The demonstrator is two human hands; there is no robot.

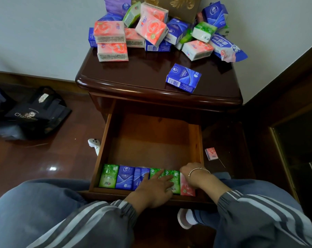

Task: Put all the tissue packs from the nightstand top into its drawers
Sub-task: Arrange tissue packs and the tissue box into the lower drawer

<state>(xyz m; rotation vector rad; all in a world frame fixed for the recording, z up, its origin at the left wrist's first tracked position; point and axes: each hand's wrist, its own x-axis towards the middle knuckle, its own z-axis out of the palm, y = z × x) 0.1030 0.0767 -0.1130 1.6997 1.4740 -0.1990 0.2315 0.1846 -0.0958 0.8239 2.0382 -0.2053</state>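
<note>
Currently, the top drawer (151,140) of the nightstand (133,76) stands pulled fully out at the centre of the frame. A single row of tissue packs stands along its near front edge. From left to right the row reads: a green pack (108,176), two blue packs (125,177), two more green packs (175,176) and a pink pack (186,188) at the right end. The rest of the drawer bottom is bare wood. The left hand (151,188) lies flat on the row, palm down, with its fingers straight and slightly spread, the fingertips resting across the two green packs right of centre. The right hand (187,170), with a thin bracelet (198,170) at the wrist, is bent downward behind the right end of the row; its fingers are hidden, so its grip cannot be determined. A heap of pink, blue and green tissue packs (150,31) is piled at the back of the nightstand top, upper centre of the frame, against a gold-patterned box (178,6). One blue pack (183,77) lies apart from the heap, near the front right of the top. On the floor, a small pink pack (211,153) lies just right of the drawer, a white controller (93,142) lies just left of it, and a dark bag (35,113) sits at the left of the frame.
</note>
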